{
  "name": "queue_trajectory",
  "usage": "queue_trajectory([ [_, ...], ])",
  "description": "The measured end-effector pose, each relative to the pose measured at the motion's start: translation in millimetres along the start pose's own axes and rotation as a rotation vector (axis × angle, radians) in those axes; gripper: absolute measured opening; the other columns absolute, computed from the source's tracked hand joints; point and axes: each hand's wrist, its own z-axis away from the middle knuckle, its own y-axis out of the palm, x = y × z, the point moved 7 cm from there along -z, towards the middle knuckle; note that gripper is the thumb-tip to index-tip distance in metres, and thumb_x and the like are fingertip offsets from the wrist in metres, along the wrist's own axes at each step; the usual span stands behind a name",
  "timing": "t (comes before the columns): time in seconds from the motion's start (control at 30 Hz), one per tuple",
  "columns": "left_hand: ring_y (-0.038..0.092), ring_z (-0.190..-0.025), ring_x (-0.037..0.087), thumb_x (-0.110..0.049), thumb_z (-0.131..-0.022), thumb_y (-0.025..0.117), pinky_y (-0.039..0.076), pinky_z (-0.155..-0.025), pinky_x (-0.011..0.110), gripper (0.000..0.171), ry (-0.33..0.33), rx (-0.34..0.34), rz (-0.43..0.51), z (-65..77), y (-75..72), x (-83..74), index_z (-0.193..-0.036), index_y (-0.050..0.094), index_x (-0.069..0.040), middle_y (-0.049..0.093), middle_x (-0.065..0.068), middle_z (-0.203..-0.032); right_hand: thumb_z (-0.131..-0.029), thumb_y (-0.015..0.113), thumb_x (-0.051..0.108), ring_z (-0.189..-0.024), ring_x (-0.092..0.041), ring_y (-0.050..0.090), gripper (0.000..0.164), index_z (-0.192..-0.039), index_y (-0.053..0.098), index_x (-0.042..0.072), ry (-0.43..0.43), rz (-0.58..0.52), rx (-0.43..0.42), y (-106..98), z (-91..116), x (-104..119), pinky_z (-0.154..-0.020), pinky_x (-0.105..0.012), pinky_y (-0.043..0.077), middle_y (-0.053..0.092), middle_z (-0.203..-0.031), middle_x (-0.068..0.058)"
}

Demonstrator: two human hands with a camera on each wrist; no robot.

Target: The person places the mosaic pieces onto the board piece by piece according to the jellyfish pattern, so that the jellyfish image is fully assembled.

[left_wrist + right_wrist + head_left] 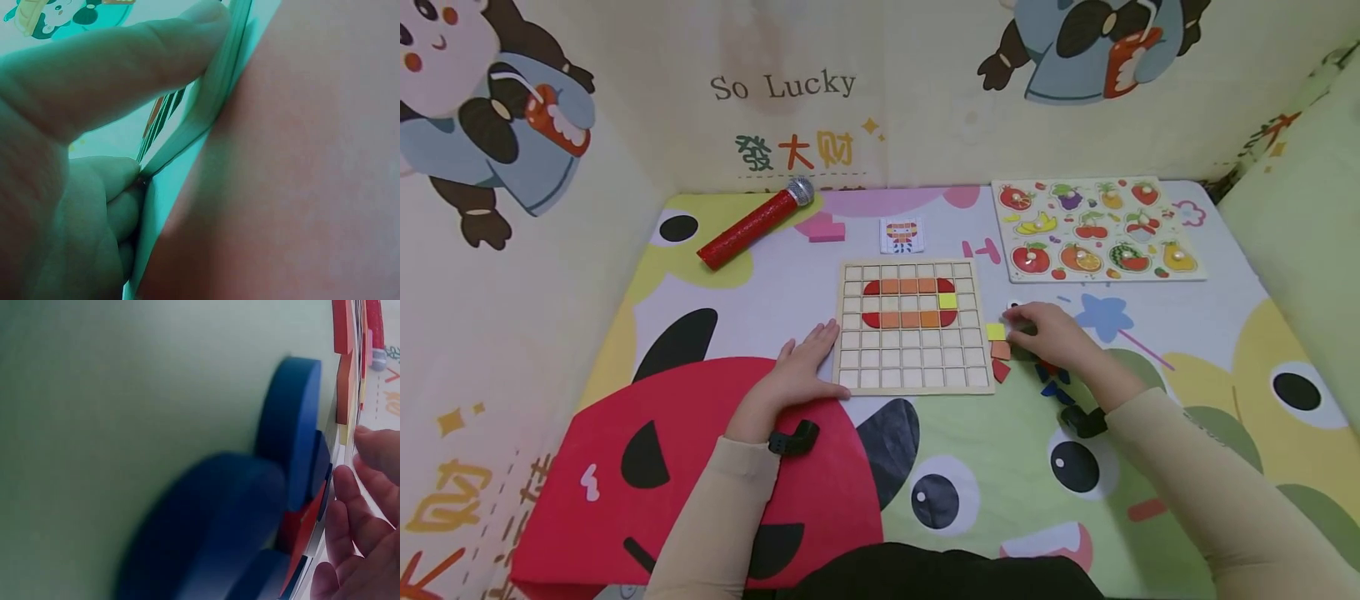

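Observation:
A square wooden grid board (913,382) lies on the table, with two rows of red and orange pieces and one yellow square (947,301) set in it. My left hand (801,371) rests at its left edge, fingers spread, thumb (181,47) against the board's side. Right of the board, my right hand (1051,337) hovers with slightly bent fingers beside a loose yellow square (995,332). An orange square (1001,350) and a red rounded piece (1001,371) lie below that. Several dark blue pieces (290,425) lie under my right hand; no piece shows between thumb and fingers.
Behind the board lies a small pattern card (902,236). A red microphone (756,225) is at the back left, and a fruit puzzle board (1101,275) at the back right. Patterned cloth covers the table and the walls (925,108) around it.

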Motion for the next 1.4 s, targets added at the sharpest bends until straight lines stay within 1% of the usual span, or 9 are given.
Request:
queue_trajectory([
  [0.13,0.006,-0.141,0.022,-0.039,-0.063,0.078,0.003,-0.110,0.056,0.109,0.003,0.009,0.011,2.3,1.1,-1.9,-0.147,0.010,-0.022,0.011,0.000,-0.154,-0.085,0.062,0.018,-0.103,-0.031,0.048,0.037,-0.119,0.057,0.004,-0.040,0.080,-0.007,2,-1,0,-0.095,-0.052,0.038,0.058,-0.111,-0.016],
  [0.33,0.006,-0.141,0.021,-0.039,-0.064,0.078,0.003,-0.110,0.056,0.109,0.006,0.002,0.007,1.9,0.8,-3.5,-0.147,0.010,-0.022,0.011,-0.001,-0.154,-0.085,0.062,0.020,-0.101,-0.032,0.046,0.034,-0.116,0.059,0.008,-0.056,0.152,-0.040,2,0,-1,-0.092,-0.052,0.039,0.056,-0.108,-0.015],
  [0.73,0.007,-0.141,0.022,-0.038,-0.063,0.078,0.003,-0.109,0.056,0.109,0.021,-0.022,0.003,0.0,0.0,-3.7,-0.147,0.011,-0.020,0.013,0.000,-0.154,-0.085,0.062,0.022,-0.099,-0.032,0.045,0.034,-0.115,0.060,0.008,-0.060,0.185,-0.056,1,0,1,-0.087,-0.050,0.040,0.055,-0.108,-0.015],
  [0.9,0.008,-0.141,0.022,-0.038,-0.063,0.079,0.003,-0.109,0.056,0.109,0.022,-0.026,0.005,0.3,-0.5,-3.1,-0.147,0.012,-0.020,0.013,0.000,-0.154,-0.085,0.061,0.022,-0.099,-0.032,0.045,0.032,-0.113,0.060,0.007,-0.067,0.183,-0.071,0,0,2,-0.088,-0.051,0.040,0.055,-0.107,-0.015],
  [1.07,0.008,-0.141,0.022,-0.038,-0.063,0.078,0.003,-0.109,0.056,0.109,0.019,-0.023,0.004,0.6,0.4,-1.7,-0.147,0.011,-0.020,0.012,0.000,-0.154,-0.085,0.061,0.021,-0.100,-0.032,0.046,0.032,-0.112,0.060,0.005,-0.069,0.144,-0.073,1,0,0,-0.090,-0.052,0.038,0.057,-0.105,-0.015],
  [1.27,0.007,-0.141,0.022,-0.039,-0.063,0.078,0.003,-0.110,0.056,0.109,0.018,-0.022,0.004,0.6,0.6,0.0,-0.147,0.011,-0.021,0.012,0.000,-0.154,-0.086,0.059,0.020,-0.104,-0.031,0.048,0.035,-0.117,0.055,0.002,-0.029,0.022,-0.070,-2,0,-2,-0.094,-0.051,0.039,0.054,-0.114,-0.017],
  [1.33,0.007,-0.141,0.021,-0.039,-0.063,0.078,0.003,-0.110,0.056,0.109,0.016,-0.020,0.004,0.5,0.3,0.1,-0.147,0.011,-0.021,0.012,0.000,-0.154,-0.087,0.057,0.019,-0.106,-0.031,0.049,0.035,-0.118,0.053,0.002,-0.018,-0.032,-0.077,-3,1,2,-0.093,-0.051,0.041,0.053,-0.116,-0.017],
  [1.4,0.007,-0.141,0.022,-0.039,-0.063,0.078,0.003,-0.110,0.056,0.109,0.014,-0.017,0.009,0.5,-0.1,-0.1,-0.147,0.010,-0.021,0.012,0.000,-0.154,-0.088,0.057,0.019,-0.109,-0.031,0.047,0.036,-0.119,0.052,0.003,-0.011,-0.098,-0.079,-4,1,10,-0.095,-0.052,0.039,0.051,-0.117,-0.016],
])
